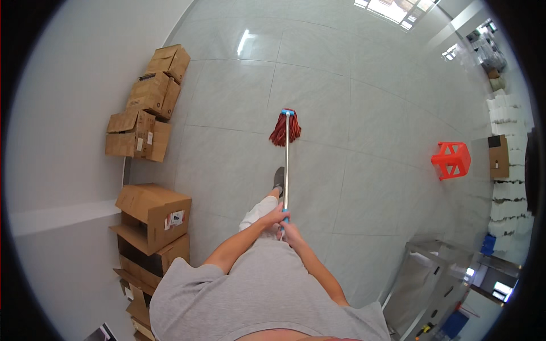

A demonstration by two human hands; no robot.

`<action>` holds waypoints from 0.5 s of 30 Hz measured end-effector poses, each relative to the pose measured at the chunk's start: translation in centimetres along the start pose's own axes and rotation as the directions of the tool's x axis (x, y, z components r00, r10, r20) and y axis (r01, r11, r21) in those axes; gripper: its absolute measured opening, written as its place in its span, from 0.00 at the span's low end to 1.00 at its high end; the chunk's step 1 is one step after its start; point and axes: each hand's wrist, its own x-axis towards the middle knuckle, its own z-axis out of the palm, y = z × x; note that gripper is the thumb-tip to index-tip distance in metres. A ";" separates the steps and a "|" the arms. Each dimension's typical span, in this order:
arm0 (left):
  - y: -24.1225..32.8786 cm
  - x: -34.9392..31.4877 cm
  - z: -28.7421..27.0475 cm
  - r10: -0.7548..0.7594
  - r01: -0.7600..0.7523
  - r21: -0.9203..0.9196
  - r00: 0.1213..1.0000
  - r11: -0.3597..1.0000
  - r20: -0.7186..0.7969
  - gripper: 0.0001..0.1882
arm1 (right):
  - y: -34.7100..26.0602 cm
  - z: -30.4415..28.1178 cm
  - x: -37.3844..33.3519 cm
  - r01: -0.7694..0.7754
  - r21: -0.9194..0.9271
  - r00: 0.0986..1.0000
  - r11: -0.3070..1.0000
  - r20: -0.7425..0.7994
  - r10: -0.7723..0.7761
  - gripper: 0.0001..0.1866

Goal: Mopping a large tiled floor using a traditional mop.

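A mop (286,162) stretches away from me, its silver pole ending in a blue clamp and dark red strands spread on the grey tiles. My left hand (274,216) is wrapped round the pole just by its blue grip. Slightly nearer to my body, my right hand (292,233) is closed round the end of the same handle. The strands lie flat on the floor ahead of my feet. One dark shoe (278,178) shows just left of the pole; the other foot is hidden.
Stacked cardboard boxes (149,94) line the left wall, with more open boxes (162,213) nearer. A red plastic stool (453,161) stands on the right. Behind it are a brown carton (499,156) and white stacks (508,196). A metal cabinet (424,284) stands at the near right.
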 end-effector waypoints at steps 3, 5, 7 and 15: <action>9.3 7.6 -3.3 0.116 -0.125 -0.088 0.988 0.988 -0.102 0.15 | -14.4 3.4 2.3 0.053 0.137 0.998 0.989 -0.051 -0.046 0.14; 14.5 11.2 -4.9 0.071 -0.089 -0.188 0.993 0.978 -0.098 0.15 | -22.3 6.4 -0.7 0.025 0.266 0.996 0.964 -0.088 -0.002 0.16; 20.0 15.8 -7.1 0.067 -0.088 -0.241 0.993 0.966 -0.095 0.15 | -26.6 5.2 3.4 0.014 0.356 0.998 0.935 -0.059 0.007 0.16; 39.2 33.6 -16.2 0.169 -0.189 -0.155 0.976 0.970 -0.136 0.25 | -53.2 7.8 15.1 0.112 0.255 0.991 0.960 -0.103 -0.089 0.17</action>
